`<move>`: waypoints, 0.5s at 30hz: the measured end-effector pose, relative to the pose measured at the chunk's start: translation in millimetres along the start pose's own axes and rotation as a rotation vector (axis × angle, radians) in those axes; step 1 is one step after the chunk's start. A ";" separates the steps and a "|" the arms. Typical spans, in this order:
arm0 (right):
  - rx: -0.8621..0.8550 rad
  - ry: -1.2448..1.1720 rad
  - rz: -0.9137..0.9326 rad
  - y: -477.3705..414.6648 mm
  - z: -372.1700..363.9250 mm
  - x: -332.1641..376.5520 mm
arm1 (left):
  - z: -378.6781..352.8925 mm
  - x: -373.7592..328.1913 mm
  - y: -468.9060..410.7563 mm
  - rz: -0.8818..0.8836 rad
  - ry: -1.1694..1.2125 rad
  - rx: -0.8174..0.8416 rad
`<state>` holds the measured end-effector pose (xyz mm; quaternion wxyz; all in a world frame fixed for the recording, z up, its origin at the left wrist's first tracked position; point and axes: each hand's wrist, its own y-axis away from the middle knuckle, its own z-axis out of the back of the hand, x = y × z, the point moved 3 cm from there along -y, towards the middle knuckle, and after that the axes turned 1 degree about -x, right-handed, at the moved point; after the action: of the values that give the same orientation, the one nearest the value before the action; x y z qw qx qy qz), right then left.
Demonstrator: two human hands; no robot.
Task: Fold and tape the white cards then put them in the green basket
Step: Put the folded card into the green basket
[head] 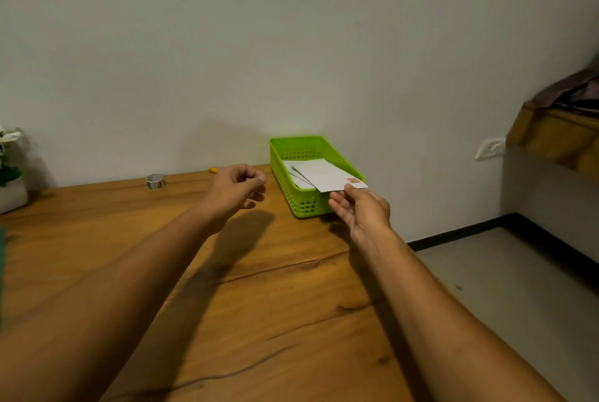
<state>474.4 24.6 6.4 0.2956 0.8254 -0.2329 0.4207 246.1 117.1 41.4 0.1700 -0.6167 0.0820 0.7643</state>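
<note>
A green basket (285, 171) stands at the table's far right, against the wall. My right hand (361, 210) pinches a folded white card (324, 176) by its near corner, where a strip of pinkish tape shows. The card lies tilted over the basket's near right rim, most of it above the inside. Other white cards (293, 171) lie in the basket under it. My left hand (238, 189) hovers left of the basket with fingers loosely curled and nothing in it.
A roll of tape (155, 182) sits on the wooden table (227, 304) near the wall, with a small yellow object (213, 170) further right. A potted plant (9, 171) stands at the far left. The table's right edge drops to the floor.
</note>
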 end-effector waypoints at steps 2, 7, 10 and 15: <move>-0.003 0.028 0.009 -5.3 -3.9 -3.4 | 3.3 4.9 3.2 0.010 -0.023 0.010; -0.048 0.191 0.032 -17.1 -4.8 -13.1 | 21.7 17.4 5.7 0.038 -0.051 0.004; -0.094 0.280 0.065 -20.2 -4.7 -14.4 | 32.7 23.6 8.0 0.045 -0.073 0.002; -0.133 0.346 0.143 -16.7 -7.7 -17.7 | 66.6 39.8 17.2 0.047 -0.127 -0.050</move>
<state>471.2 44.2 -9.6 0.3542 0.7009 -0.2639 0.5600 171.8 129.8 16.3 0.1417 -0.5688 0.0662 0.8075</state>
